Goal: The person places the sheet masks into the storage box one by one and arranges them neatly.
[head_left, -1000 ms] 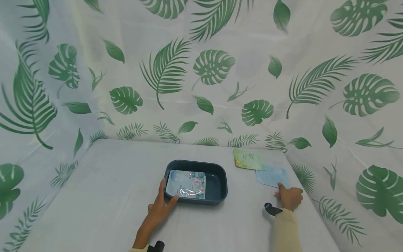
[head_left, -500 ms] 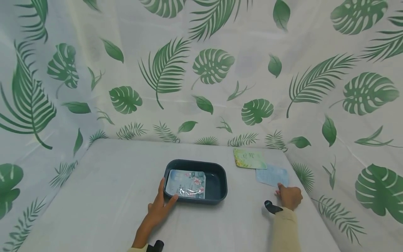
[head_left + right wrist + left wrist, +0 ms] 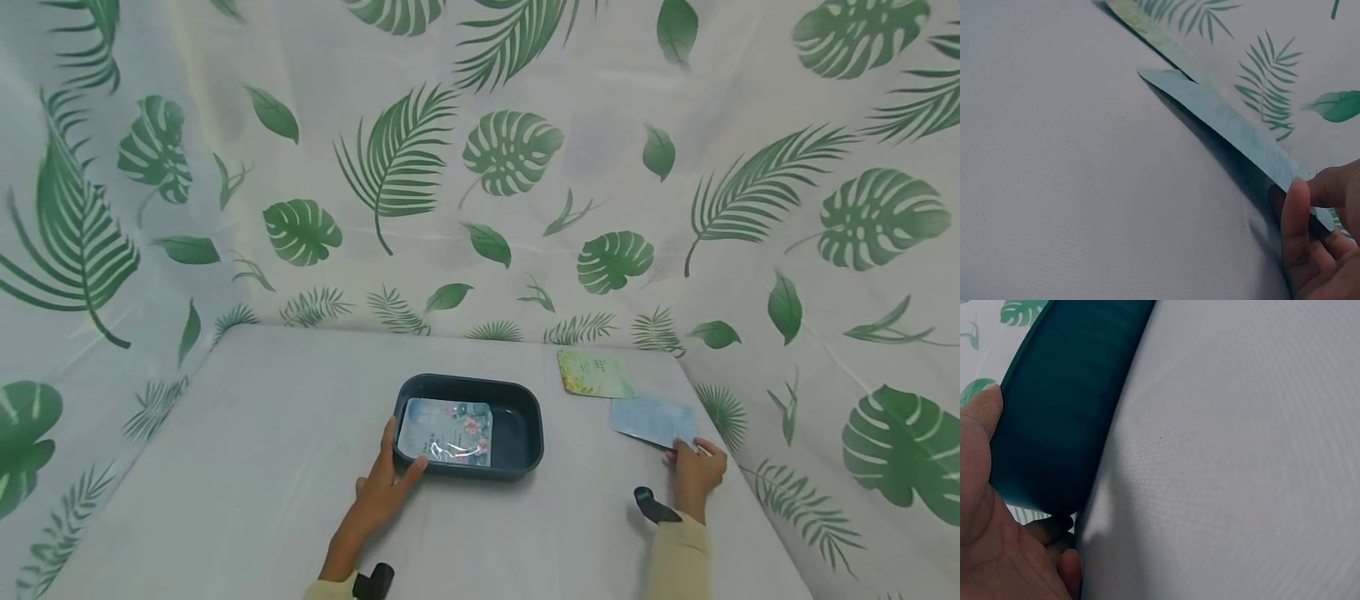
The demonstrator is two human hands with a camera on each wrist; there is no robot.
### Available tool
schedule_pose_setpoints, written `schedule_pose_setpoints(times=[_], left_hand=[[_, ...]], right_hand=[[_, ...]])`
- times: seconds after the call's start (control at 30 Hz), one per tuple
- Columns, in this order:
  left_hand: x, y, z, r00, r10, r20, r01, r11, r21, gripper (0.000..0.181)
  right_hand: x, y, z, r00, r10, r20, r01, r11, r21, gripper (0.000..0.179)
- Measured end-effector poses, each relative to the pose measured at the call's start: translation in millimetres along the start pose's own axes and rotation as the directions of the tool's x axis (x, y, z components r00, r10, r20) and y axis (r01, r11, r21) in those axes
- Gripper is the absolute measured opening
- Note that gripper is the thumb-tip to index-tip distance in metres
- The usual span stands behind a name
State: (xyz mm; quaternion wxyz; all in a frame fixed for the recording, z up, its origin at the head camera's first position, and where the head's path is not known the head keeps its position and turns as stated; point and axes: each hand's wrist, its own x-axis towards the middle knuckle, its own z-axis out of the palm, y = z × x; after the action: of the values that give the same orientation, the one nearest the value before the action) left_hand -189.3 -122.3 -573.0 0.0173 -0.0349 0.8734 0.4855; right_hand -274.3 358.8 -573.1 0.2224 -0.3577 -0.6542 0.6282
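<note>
A dark blue rectangular plastic tray (image 3: pixel 517 433) sits near the middle of the table. Inside it, on the left, lies a flat shiny packet (image 3: pixel 450 429) with a pink flower print. My left hand (image 3: pixel 378 500) holds the tray's near left corner, thumb on the rim; in the left wrist view its fingers (image 3: pixel 1050 528) curl by the tray's lower edge. At the right, my right hand (image 3: pixel 697 475) pinches the near right corner of a flat light blue packet (image 3: pixel 648 419). That corner is raised off the table, as the right wrist view shows.
A green and yellow packet (image 3: pixel 596 374) lies at the table's back right, its near edge meeting the blue packet. White cloth covers the table (image 3: pixel 247 467). Leaf-patterned sheeting (image 3: pixel 420 275) rises behind and on both sides.
The right hand's fingers have gone from resting at the blue packet's near edge to pinching its corner, which has lifted. The left hand still holds the tray.
</note>
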Motion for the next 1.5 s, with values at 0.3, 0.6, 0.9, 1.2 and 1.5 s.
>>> schedule_pose_setpoints(times=[0.3, 0.6, 0.9, 1.2, 1.5], left_hand=[[-0.9, 3.5, -3.5, 1.0, 0.016, 0.004, -0.016, 0.999, 0.029, 0.089], [0.7, 1.6, -3.4, 1.0, 0.017, -0.002, -0.017, 1.0, 0.026, 0.088], [2.0, 0.5, -2.3, 1.0, 0.022, 0.0, -0.022, 0.999, 0.026, 0.088], [2.6, -2.1, -3.3, 0.999, 0.031, -0.02, -0.031, 1.0, 0.003, 0.088], [2.4, 0.1, -3.0, 1.0, 0.024, -0.006, -0.024, 0.999, 0.024, 0.088]], right_hand=[[-2.9, 2, -9, 0.987, 0.014, 0.161, 0.016, 0.983, -0.183, 0.057], [-23.0, -9, -14, 0.992, -0.008, 0.125, 0.046, 0.952, -0.302, 0.038], [-37.8, -22, -23, 0.965, -0.029, 0.261, 0.169, 0.829, -0.533, 0.033], [-44.2, -51, -23, 0.913, -0.029, 0.406, 0.287, 0.752, -0.593, 0.036], [-76.6, -75, -18, 0.883, -0.213, 0.417, 0.429, 0.727, -0.537, 0.041]])
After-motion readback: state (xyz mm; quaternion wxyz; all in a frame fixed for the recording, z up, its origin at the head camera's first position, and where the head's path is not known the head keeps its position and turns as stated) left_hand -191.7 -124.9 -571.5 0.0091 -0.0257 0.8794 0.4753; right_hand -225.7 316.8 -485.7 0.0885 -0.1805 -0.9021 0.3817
